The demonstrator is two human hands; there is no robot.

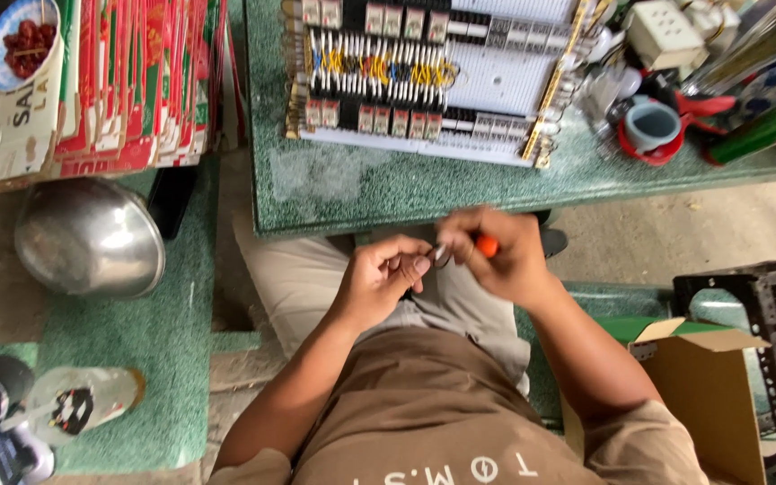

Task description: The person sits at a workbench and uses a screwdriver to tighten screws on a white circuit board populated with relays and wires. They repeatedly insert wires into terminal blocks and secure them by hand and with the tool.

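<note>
My left hand (386, 274) is curled over my lap and pinches a small metal piece (440, 254) between thumb and fingers. My right hand (496, 250) is closed around an orange-handled tool (487, 244), whose tip meets the metal piece just in front of the green table's edge. The two hands touch at the fingertips. The small piece is blurred and mostly hidden by my fingers. On the table beyond lies a white board (487, 76) filled with rows of small components and yellow wires.
The green speckled table (361, 184) carries a red tape roll (650, 130) and a white socket block (665, 31). A steel bowl (90, 238) sits left. Red card packs (127, 81) stack behind it. An open cardboard box (702, 386) stands right, a plastic bottle (83, 404) lower left.
</note>
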